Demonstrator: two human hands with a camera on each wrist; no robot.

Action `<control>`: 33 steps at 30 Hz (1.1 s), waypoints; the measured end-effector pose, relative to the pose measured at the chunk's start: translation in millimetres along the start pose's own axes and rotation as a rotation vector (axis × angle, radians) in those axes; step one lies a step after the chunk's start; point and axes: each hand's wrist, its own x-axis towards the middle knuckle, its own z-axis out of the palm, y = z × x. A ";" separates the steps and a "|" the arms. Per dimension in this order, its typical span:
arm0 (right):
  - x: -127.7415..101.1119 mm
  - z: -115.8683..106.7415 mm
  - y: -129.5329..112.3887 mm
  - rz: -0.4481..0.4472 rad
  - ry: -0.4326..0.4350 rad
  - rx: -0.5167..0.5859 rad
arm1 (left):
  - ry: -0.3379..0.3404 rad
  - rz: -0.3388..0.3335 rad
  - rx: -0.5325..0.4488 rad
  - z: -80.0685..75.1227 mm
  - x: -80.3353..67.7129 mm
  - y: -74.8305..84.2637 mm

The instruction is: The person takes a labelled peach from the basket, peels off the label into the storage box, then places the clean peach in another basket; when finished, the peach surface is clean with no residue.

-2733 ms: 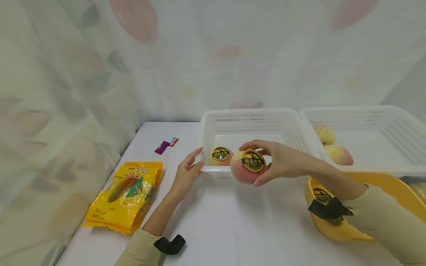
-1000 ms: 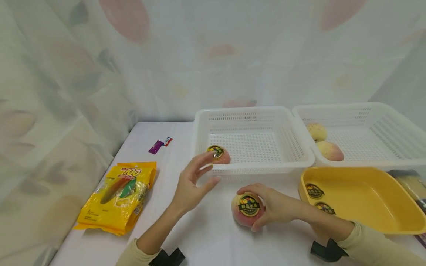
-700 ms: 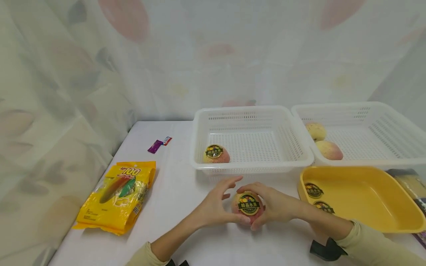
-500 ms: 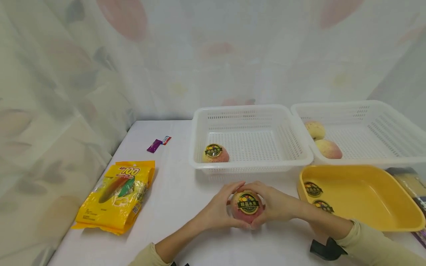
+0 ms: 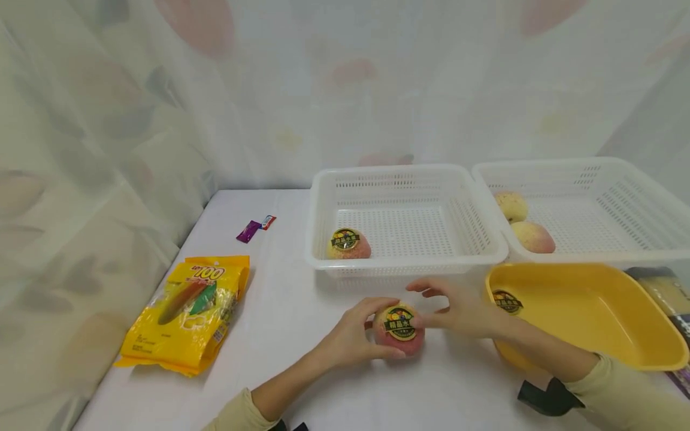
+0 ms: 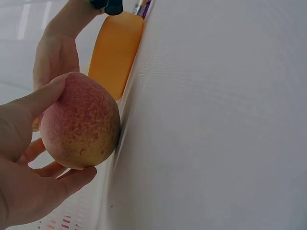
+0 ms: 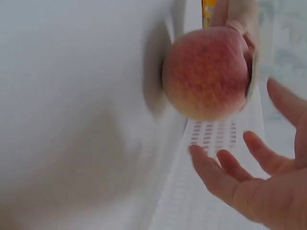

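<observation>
A peach (image 5: 412, 346) with a round black-and-gold sticker (image 5: 398, 325) sits on the white table in front of the left basket. My left hand (image 5: 353, 338) grips it from the left; the left wrist view shows the thumb and fingers around the peach (image 6: 84, 127). My right hand (image 5: 466, 308) hovers at its right side with fingers spread. In the right wrist view those fingers (image 7: 211, 177) stand apart from the fruit. Inside the yellow tray (image 5: 598, 323) lies another such sticker (image 5: 507, 301), partly near my right forearm.
A white basket (image 5: 409, 263) behind holds one stickered peach (image 5: 357, 248). Another white basket (image 5: 604, 256) at right holds two plain peaches. A yellow snack bag (image 5: 188, 311) and small purple (image 5: 248, 231) and red-white (image 5: 268, 222) wrapped pieces lie left. A packet (image 5: 665, 293) lies beyond the tray.
The right hand brought the peach from above the left basket down to the table. The left hand left the basket and took hold of it. The right hand has since let go and moved right.
</observation>
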 end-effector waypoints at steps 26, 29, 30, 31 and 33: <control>31.2 -16.3 -20.0 0.155 -0.216 0.054 | -0.029 0.003 0.016 0.8 1.9 3.0; 29.4 -17.3 -22.1 0.149 -0.206 0.090 | -0.024 0.010 0.020 0.4 1.4 3.3; 28.7 -18.1 -22.6 0.152 -0.204 0.106 | -0.022 0.012 0.019 0.4 1.3 3.2; 28.1 -19.2 -22.7 0.151 -0.203 0.123 | -0.020 0.011 0.019 0.3 1.0 3.2; 26.4 -23.5 -22.8 0.158 -0.199 0.154 | -0.015 0.010 0.021 0.3 0.7 3.1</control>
